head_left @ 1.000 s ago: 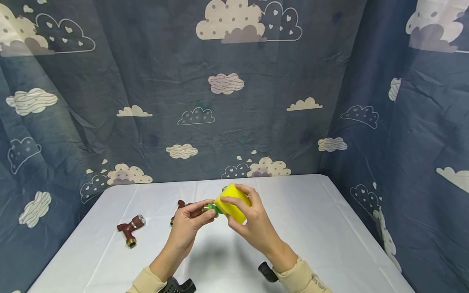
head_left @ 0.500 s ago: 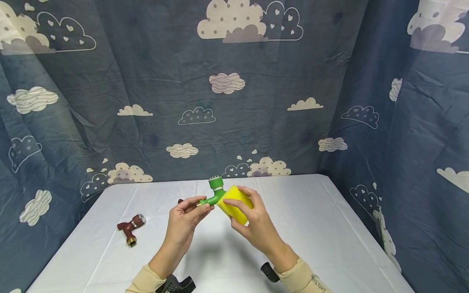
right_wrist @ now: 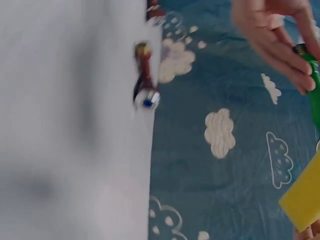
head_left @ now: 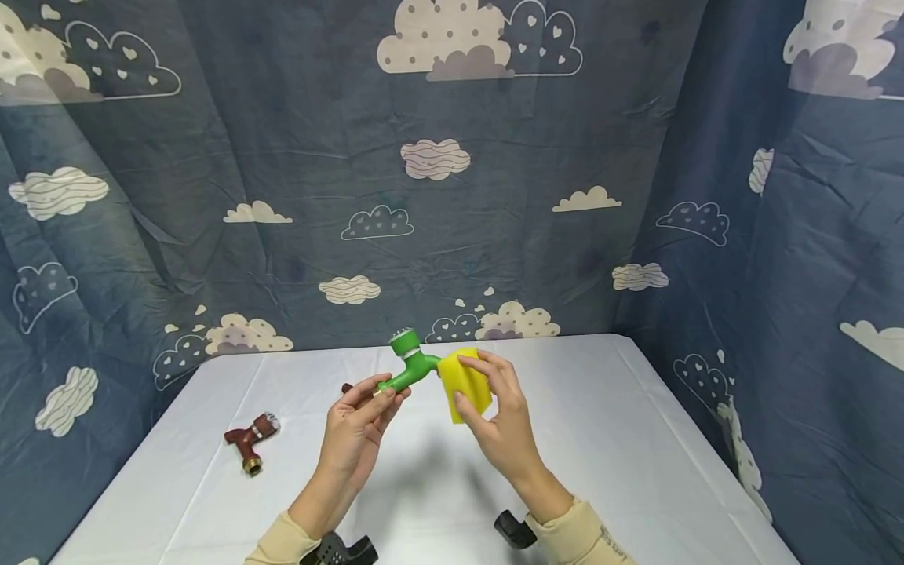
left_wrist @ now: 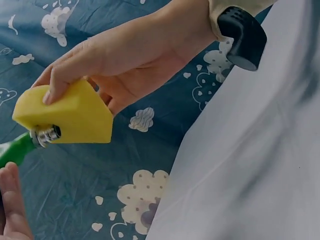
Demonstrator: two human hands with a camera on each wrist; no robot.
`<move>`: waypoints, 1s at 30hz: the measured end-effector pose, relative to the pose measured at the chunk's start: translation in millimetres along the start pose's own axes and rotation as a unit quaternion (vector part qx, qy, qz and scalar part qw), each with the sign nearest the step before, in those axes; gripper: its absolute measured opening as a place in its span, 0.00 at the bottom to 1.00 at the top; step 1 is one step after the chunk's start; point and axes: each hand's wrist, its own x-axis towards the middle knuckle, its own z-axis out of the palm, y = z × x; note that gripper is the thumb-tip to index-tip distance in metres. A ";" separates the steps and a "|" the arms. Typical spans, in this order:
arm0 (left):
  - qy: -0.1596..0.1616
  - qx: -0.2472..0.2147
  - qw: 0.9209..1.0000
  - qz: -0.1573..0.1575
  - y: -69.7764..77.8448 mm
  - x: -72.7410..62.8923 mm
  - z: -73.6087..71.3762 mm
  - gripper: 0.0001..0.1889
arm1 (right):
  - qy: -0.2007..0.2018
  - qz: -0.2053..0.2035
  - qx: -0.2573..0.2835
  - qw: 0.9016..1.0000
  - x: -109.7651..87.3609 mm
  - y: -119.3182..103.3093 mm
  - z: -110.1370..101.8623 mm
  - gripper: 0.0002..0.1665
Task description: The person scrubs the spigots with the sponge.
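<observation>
Above the table, my left hand (head_left: 346,443) pinches the lower end of a green tap (head_left: 412,370) with thumb and fingertips. The tap's ribbed cap points up and to the left. My right hand (head_left: 514,431) holds a yellow sponge (head_left: 464,386) between thumb and fingers, at the tap's right end. In the left wrist view, the tap's chrome end (left_wrist: 46,134) lies against the sponge (left_wrist: 75,112). The right wrist view catches the left fingers around the green tap (right_wrist: 315,97), with a corner of the sponge (right_wrist: 302,197) below.
On the white table (head_left: 600,447), a brown tap (head_left: 250,441) lies to the left. Another brown tap (head_left: 347,388) is mostly hidden behind the left hand. Blue cloud-print curtains (head_left: 494,259) enclose the table's back and sides. Black wrist devices (head_left: 514,530) sit at both cuffs.
The green tap has been turned from mostly hidden behind the sponge to standing with its cap up. The sponge has shifted right along it and tilted more upright.
</observation>
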 end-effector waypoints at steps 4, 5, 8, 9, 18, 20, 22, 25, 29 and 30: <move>-0.022 -0.016 1.000 -0.010 -0.3 -2.4 -1.0 0.14 | -0.019 0.103 0.132 0.986 5.1 -2.8 -1.6 0.29; -0.027 -0.017 0.999 -0.014 -0.3 -2.9 -1.4 0.14 | -0.022 0.127 0.163 0.978 6.4 -3.1 -2.3 0.29; -0.045 -0.015 0.999 -0.022 -0.4 -4.0 -3.0 0.16 | -0.027 0.192 0.234 0.953 9.8 -3.0 -4.4 0.29; -0.054 -0.012 0.998 -0.023 -0.7 -3.9 -4.2 0.16 | -0.028 0.209 0.251 0.945 10.5 -3.4 -5.2 0.29; -0.181 0.020 0.983 -0.016 -2.5 0.5 -25.9 0.18 | -0.053 0.284 0.365 0.885 13.8 -4.5 -13.1 0.29; -0.197 0.021 0.980 -0.019 -3.0 1.2 -31.1 0.18 | -0.065 0.291 0.369 0.880 13.4 -4.2 -14.3 0.29; -0.207 0.025 0.978 -0.023 -3.4 1.0 -35.3 0.18 | -0.074 0.296 0.370 0.878 12.6 -4.2 -15.3 0.29; -0.213 0.034 0.976 -0.028 -3.9 -0.5 -40.1 0.18 | -0.083 0.300 0.367 0.877 11.4 -2.9 -15.7 0.28; -0.229 0.043 0.972 -0.024 -4.1 -2.1 -45.2 0.17 | -0.090 0.299 0.362 0.878 10.7 -2.5 -14.5 0.28; -0.234 0.047 0.971 -0.024 -4.0 -2.5 -46.3 0.17 | -0.091 0.297 0.361 0.879 10.7 -2.5 -13.9 0.28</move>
